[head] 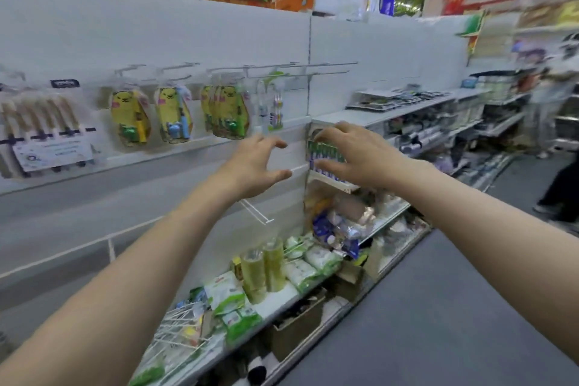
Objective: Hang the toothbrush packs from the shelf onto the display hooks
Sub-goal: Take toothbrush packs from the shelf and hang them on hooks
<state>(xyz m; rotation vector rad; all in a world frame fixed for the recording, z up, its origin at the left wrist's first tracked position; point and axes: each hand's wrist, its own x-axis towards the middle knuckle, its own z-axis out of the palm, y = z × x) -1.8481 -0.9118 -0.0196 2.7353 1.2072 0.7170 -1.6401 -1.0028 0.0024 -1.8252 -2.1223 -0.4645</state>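
A white panel [156, 34] fills the left side of the aisle, and shelves [391, 111] of goods run off to the right of it. Wire hooks [313, 67] stick out of the panel in a row. Yellow packs [131, 116] hang from the hooks on the left, and a clear toothbrush pack [272, 106] hangs just right of them. The hooks furthest right are bare.

Both arms reach forward. The left hand [257, 163] is in front of the panel below the hanging packs. Its fingers and thumb are spread wide in a loose curve and it holds nothing.

The right hand [354, 157] is at the left end of the shelves, just under the top one. It grips a green pack [324, 152] standing there, with its fingers curled over the top edge and its thumb against the lower part. The print on the pack is too blurred to read.
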